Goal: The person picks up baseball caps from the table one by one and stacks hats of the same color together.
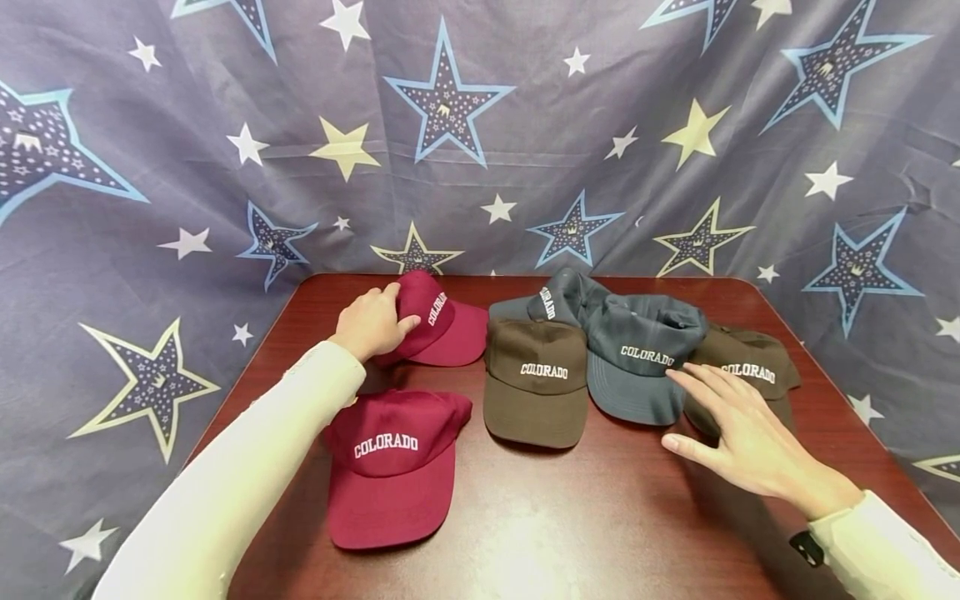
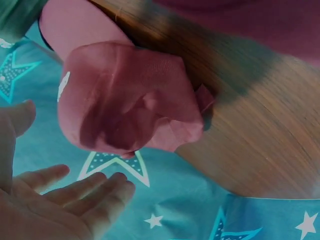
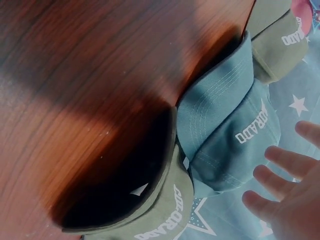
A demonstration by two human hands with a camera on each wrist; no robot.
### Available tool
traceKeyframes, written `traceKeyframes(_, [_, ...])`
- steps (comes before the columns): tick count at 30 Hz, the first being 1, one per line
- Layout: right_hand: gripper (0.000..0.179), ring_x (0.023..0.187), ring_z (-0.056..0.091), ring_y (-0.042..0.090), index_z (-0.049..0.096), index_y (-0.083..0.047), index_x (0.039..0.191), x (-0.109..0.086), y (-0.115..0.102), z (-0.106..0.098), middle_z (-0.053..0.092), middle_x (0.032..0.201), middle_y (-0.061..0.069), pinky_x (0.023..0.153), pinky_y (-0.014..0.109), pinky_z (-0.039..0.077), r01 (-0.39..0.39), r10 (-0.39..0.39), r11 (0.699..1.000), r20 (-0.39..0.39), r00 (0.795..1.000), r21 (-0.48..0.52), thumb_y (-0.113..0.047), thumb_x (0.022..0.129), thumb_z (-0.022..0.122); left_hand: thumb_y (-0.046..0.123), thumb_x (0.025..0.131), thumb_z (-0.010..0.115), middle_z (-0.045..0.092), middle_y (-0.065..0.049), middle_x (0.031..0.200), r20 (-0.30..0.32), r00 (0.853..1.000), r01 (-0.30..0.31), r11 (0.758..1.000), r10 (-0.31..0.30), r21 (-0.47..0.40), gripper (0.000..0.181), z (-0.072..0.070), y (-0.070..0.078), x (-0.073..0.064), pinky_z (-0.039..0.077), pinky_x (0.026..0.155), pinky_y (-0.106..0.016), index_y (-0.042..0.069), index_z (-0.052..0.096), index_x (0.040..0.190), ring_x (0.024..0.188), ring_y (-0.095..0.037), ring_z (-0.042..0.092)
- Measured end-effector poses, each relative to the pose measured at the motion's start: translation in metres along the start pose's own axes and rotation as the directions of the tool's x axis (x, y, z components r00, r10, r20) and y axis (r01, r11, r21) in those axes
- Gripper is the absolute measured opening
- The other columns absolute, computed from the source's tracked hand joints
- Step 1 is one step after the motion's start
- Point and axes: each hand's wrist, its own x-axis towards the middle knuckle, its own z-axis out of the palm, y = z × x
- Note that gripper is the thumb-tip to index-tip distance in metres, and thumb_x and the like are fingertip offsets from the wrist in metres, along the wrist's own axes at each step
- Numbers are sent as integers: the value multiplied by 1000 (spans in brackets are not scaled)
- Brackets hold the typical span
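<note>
My left hand (image 1: 372, 325) is at the left side of the rear maroon baseball cap (image 1: 442, 329), fingers apart. The left wrist view shows a gap between the hand (image 2: 65, 207) and that cap (image 2: 120, 95). A second maroon cap (image 1: 390, 475) lies nearer, its brim towards me. With fingers extended, my right hand (image 1: 757, 442) hovers over the right-hand brown cap (image 1: 757, 342), beside the front blue-grey cap (image 1: 637, 387). In the right wrist view, the right hand (image 3: 290, 185) holds nothing, and its fingertips are close to the blue-grey cap (image 3: 235, 140).
Another brown cap (image 1: 536, 412) sits mid-table, with a second blue-grey cap (image 1: 573, 292) behind it, turned sideways. White COLORADO lettering marks the caps. The reddish wooden table (image 1: 555, 508) ends at a star-patterned cloth (image 1: 517, 179).
</note>
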Motion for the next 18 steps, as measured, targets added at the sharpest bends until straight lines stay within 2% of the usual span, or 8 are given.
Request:
traceKeyframes(6, [84, 140, 38, 46, 48, -17, 153, -1, 1, 1, 46, 152, 16, 111, 64, 27, -2, 2, 1000, 3, 1000, 11, -49, 83, 82, 44, 98, 65, 56, -35, 134, 64, 994, 84, 996, -83, -10, 75, 2, 4, 6, 48, 97, -63, -1, 37, 152, 121, -51, 57])
traceKeyframes(10, [84, 139, 38, 45, 48, -19, 154, -2, 2, 1, 47, 151, 16, 108, 65, 28, -2, 2, 1000, -3, 1000, 7, -49, 83, 82, 40, 99, 66, 54, -35, 139, 88, 992, 93, 995, -90, -23, 72, 6, 2, 10, 48, 98, -62, 1, 39, 153, 124, -51, 56])
traceKeyframes(18, [85, 139, 39, 43, 47, -19, 154, -3, 4, 2, 47, 151, 16, 107, 65, 29, 0, 0, 1000, -6, 1000, 5, -50, 82, 82, 20, 96, 71, 56, -35, 136, 41, 995, 92, 994, -90, -66, 60, 13, -5, 12, 48, 99, -61, 4, 47, 149, 119, -52, 59])
